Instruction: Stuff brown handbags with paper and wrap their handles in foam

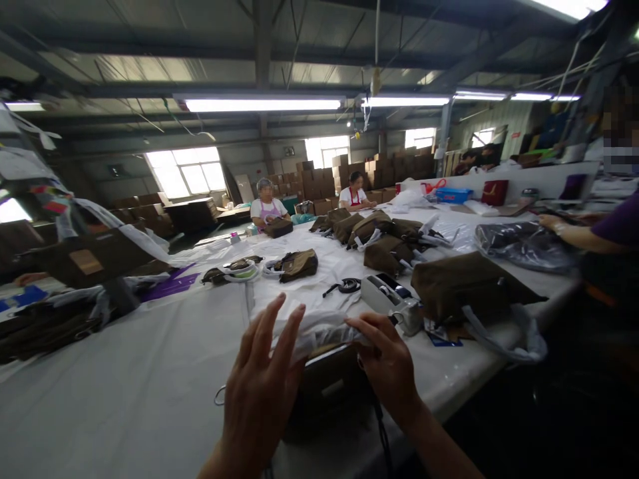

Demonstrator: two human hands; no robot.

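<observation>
Tabletop (150, 386): left hand (259, 392) flat, right hand (387, 366) gripping plastic wrap (319, 326) over bag (332, 389).

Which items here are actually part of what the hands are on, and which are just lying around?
In hand: left hand, right hand, white wrap, brown zip bag under it.
Lying about: tape dispenser, black strap, large brown bag on the right, bag pile further back.
</observation>
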